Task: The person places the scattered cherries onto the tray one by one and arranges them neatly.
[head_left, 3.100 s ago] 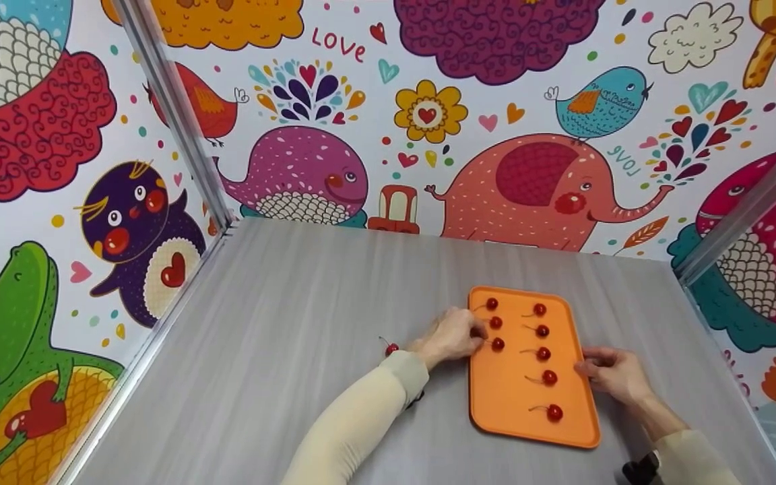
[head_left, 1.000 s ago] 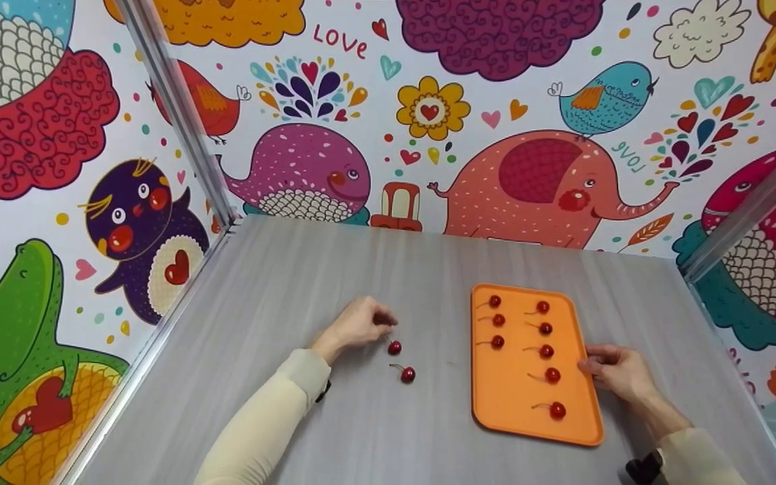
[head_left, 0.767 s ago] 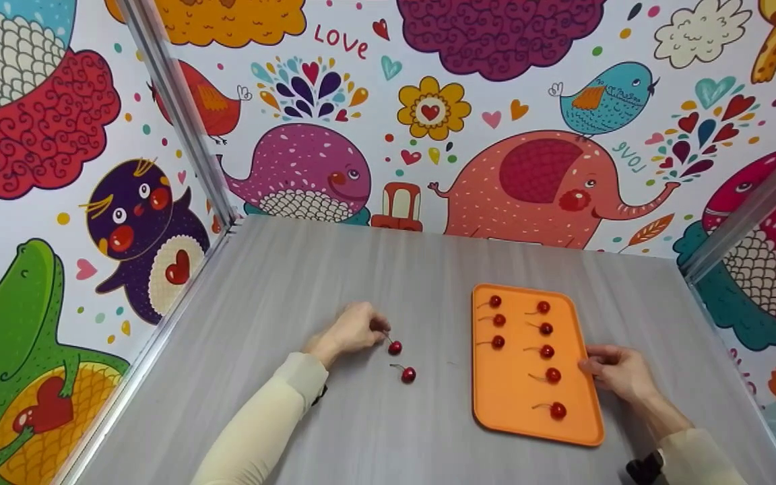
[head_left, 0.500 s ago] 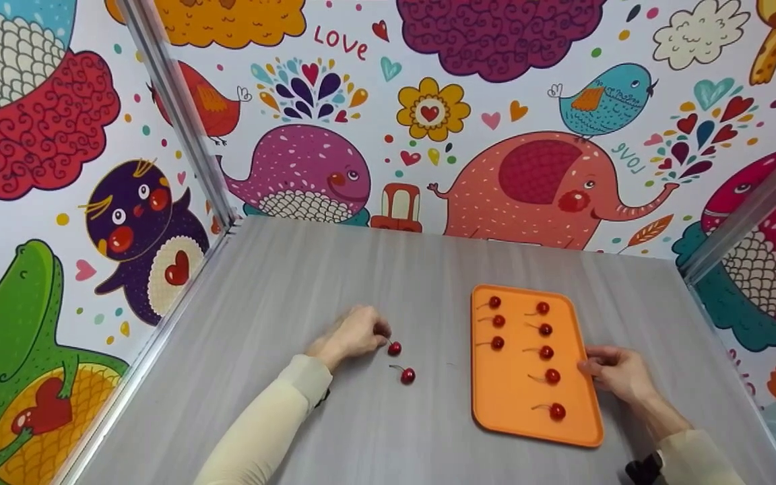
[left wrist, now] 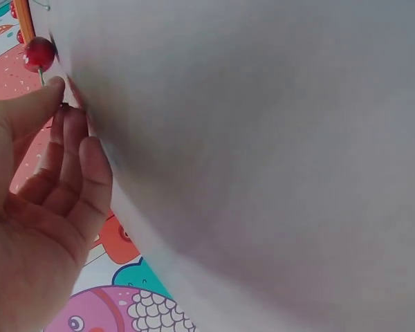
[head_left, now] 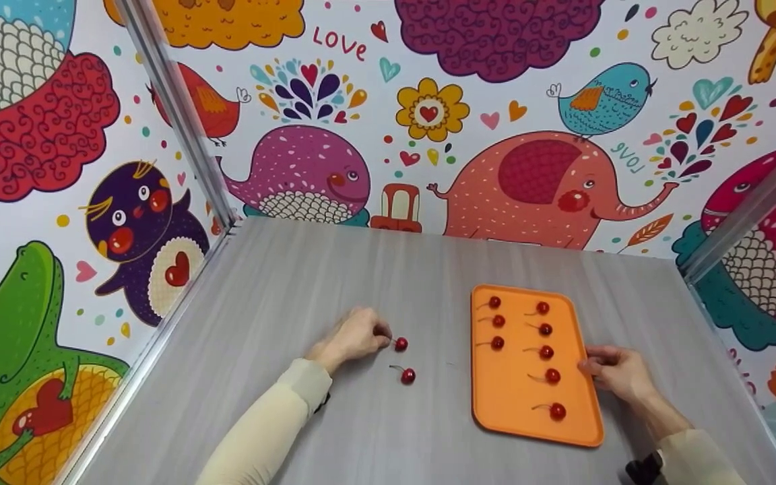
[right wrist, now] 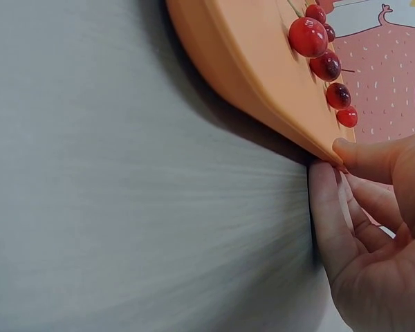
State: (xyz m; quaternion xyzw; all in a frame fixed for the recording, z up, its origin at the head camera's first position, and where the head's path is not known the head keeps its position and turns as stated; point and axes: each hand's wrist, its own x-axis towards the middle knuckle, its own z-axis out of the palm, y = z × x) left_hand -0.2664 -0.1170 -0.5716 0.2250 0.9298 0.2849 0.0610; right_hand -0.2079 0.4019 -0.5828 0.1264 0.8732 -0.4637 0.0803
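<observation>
My left hand (head_left: 356, 335) is over the table, thumb and fingers pinching the stem of a red cherry (head_left: 401, 344). In the left wrist view this cherry (left wrist: 39, 54) hangs off a thin green stem at the thumb tip. A second cherry (head_left: 408, 376), stem pointing left, lies on the table just nearer to me. At the right, my right hand (head_left: 620, 374) grips the edge of an orange tray (head_left: 516, 404). The right wrist view shows the thumb (right wrist: 366, 158) on top of the rim and the index finger below it.
Two columns of cherries lie on the tray: three at the left, including the nearest one (head_left: 498, 343), and several at the right, such as the bottom one (head_left: 557, 411). The grey table (head_left: 294, 269) meets a cartoon-printed wall (head_left: 334, 87) at the back and sides.
My left hand has moved from the tray's left edge leftward to a cherry on the table and taken its stem. That cherry has just shifted slightly rightward. My right hand stays on the tray.
</observation>
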